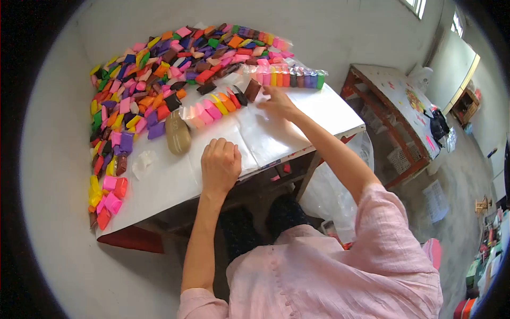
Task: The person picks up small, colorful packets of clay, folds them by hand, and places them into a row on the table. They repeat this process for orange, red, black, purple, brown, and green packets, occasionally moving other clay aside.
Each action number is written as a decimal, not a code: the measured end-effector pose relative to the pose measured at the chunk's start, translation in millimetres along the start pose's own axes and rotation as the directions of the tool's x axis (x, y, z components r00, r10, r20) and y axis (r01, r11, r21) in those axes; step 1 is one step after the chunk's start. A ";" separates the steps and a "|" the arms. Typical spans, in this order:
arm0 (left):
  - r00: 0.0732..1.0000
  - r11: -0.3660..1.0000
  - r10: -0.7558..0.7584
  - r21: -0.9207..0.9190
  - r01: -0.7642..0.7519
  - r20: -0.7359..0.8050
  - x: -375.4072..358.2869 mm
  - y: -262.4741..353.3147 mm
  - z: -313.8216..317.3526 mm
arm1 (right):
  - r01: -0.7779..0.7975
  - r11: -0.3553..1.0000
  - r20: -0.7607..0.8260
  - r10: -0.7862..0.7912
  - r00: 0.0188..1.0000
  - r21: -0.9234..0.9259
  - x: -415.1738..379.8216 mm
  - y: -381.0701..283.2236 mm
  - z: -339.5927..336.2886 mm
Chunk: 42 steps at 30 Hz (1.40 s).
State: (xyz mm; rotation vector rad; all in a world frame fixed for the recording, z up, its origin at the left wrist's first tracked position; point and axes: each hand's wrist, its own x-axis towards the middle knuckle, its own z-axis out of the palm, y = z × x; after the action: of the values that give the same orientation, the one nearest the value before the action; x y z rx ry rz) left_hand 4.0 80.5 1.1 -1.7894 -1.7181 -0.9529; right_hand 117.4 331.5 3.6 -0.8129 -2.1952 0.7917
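Observation:
My right hand point(280, 104) reaches over the white table top, its fingertips pinching the right edge of a small brown packet point(252, 90), which looks like wrapped modelling clay. Left of that packet, a row of pink, yellow, orange, red and black packets point(212, 108) lies in clear plastic. My left hand point(220, 166) is closed in a loose fist by the table's front edge; its palm is hidden. An olive-coloured oval object point(178, 133) rests at the left end of the row. Behind my right hand is a fuller multicoloured row point(289, 77) in clear wrap.
A large heap of colourful packets point(154, 80) covers the table's back and left side. Crumpled clear plastic point(144, 164) lies on the white table point(159, 199). A clear bag point(332, 191) hangs by its right end. A second table point(390, 80) stands to the right.

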 end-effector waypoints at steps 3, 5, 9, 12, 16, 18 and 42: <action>1.000 1.000 -0.008 -0.024 0.008 0.019 0.2 -0.4 -0.3 | 0.000 1.000 0.045 0.000 0.999 -0.006 35.7 10.4 12.6; 0.999 1.000 -0.017 -0.025 0.017 0.029 0.9 -1.9 -0.5 | 0.106 0.994 -0.036 -0.105 0.994 0.035 48.3 17.6 25.8; 0.999 0.999 -0.031 -0.037 0.032 0.037 0.4 -0.5 -1.0 | 0.175 0.933 -0.104 -0.217 0.971 -0.315 19.3 -18.3 34.3; 0.998 0.999 -0.037 -0.031 0.038 0.042 1.7 1.6 -2.3 | 0.144 0.939 -0.088 -0.179 0.980 -0.312 17.4 -23.8 38.9; 0.998 0.999 -0.034 -0.020 0.034 0.045 3.3 2.3 -2.6 | 0.117 0.921 -0.082 -0.158 0.984 -0.371 10.0 -32.1 34.5; 0.999 0.999 -0.035 -0.021 0.035 0.036 1.8 1.4 -0.8 | 0.118 0.919 -0.103 -0.168 0.980 -0.377 5.4 -35.1 33.1; 0.999 0.998 -0.048 -0.041 0.047 -0.021 -1.8 -3.0 1.8 | 0.049 0.970 -0.177 -0.093 0.980 -0.238 12.1 -21.3 36.2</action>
State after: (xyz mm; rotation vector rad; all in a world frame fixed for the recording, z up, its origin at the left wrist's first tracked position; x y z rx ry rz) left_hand 1.4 81.0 -1.8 -1.7647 -1.7465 -1.0304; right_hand 76.6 316.0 1.5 -0.8784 -2.1584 0.4092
